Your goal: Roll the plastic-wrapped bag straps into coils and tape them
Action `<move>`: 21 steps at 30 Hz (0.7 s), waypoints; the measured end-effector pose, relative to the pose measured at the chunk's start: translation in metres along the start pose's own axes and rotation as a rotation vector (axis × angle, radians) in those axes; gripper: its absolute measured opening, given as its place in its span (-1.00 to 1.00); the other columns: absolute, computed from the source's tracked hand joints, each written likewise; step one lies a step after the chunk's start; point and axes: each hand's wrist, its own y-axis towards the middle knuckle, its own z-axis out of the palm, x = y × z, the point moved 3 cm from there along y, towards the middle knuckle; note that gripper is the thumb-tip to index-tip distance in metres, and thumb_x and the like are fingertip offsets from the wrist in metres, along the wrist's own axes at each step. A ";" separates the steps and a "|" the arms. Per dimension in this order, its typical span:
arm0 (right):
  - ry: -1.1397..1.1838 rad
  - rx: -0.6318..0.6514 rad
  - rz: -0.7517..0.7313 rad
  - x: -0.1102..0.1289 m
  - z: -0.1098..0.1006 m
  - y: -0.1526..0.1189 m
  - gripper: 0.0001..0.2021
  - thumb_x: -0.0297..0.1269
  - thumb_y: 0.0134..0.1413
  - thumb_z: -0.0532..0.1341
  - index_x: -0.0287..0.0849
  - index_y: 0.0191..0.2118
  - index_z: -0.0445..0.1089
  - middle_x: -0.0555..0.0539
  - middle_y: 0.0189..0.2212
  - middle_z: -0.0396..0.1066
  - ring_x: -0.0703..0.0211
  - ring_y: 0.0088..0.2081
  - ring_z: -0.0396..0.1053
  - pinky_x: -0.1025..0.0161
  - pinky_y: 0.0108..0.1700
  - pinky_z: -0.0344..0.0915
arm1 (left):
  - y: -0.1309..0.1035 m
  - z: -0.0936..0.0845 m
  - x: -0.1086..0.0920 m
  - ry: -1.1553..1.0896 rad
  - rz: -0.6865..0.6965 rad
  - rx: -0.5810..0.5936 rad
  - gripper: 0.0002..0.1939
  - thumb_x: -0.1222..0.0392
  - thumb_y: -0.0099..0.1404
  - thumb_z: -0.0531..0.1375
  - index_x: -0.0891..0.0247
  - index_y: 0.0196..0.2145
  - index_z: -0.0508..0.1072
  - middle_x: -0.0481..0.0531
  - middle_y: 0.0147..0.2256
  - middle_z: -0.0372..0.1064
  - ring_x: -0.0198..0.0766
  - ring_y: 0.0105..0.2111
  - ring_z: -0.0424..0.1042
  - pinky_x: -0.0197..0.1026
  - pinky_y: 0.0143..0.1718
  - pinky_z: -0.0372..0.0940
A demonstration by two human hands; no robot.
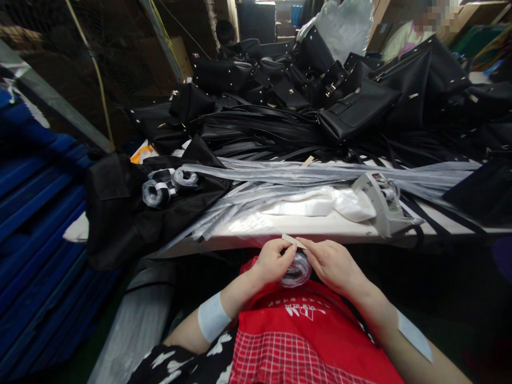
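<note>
My left hand (275,260) is closed at the left side of a rolled-up strap in clear plastic (296,271). On its other side my right hand (334,264) is closed too, fingers bent against the roll. A short pale strip (288,239), paper or tape, lies between my thumbs and fingertips at the top of the roll. All of this is close to my red apron (304,309), just below the table's front edge. Two similar rolls (184,178) with white bands rest on black fabric to the left.
Long plastic-sleeved straps (256,173) lie across the white table (340,226). A grey tape dispenser (376,202) stands at the table's right front. Black bags (356,106) are heaped behind. Blue stacked panels (40,213) stand left; a person (404,40) is at the back right.
</note>
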 end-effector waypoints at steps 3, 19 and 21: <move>0.182 -0.039 0.057 -0.006 -0.002 -0.003 -0.59 -0.24 0.32 0.01 -0.16 0.22 0.25 -0.18 -0.18 0.57 0.00 -0.20 0.52 0.11 -0.11 0.40 | 0.003 -0.003 0.003 -0.079 -0.041 0.002 -0.64 0.08 0.29 0.07 0.35 -0.47 0.53 0.05 -0.48 0.49 -0.24 -0.46 0.41 -0.27 -0.39 0.29; 1.588 -0.043 0.244 -0.024 -0.013 -0.010 -0.64 -0.11 0.15 0.21 -0.16 -0.01 0.48 -0.20 -0.16 0.59 -0.06 -0.08 0.52 -0.05 0.11 0.33 | 0.012 -0.013 0.009 -0.265 -0.137 -0.107 -0.64 -0.02 0.24 0.11 0.35 -0.41 0.50 0.11 -0.39 0.49 -0.18 -0.34 0.42 -0.21 -0.28 0.34; 1.610 -0.037 0.243 -0.025 -0.012 -0.010 -0.65 -0.14 0.13 0.24 -0.16 0.00 0.49 -0.19 -0.17 0.59 -0.04 -0.09 0.53 -0.03 0.10 0.34 | 0.012 -0.013 0.010 -0.254 -0.141 -0.099 -0.63 -0.03 0.24 0.11 0.36 -0.41 0.50 0.11 -0.39 0.49 -0.16 -0.33 0.43 -0.19 -0.26 0.34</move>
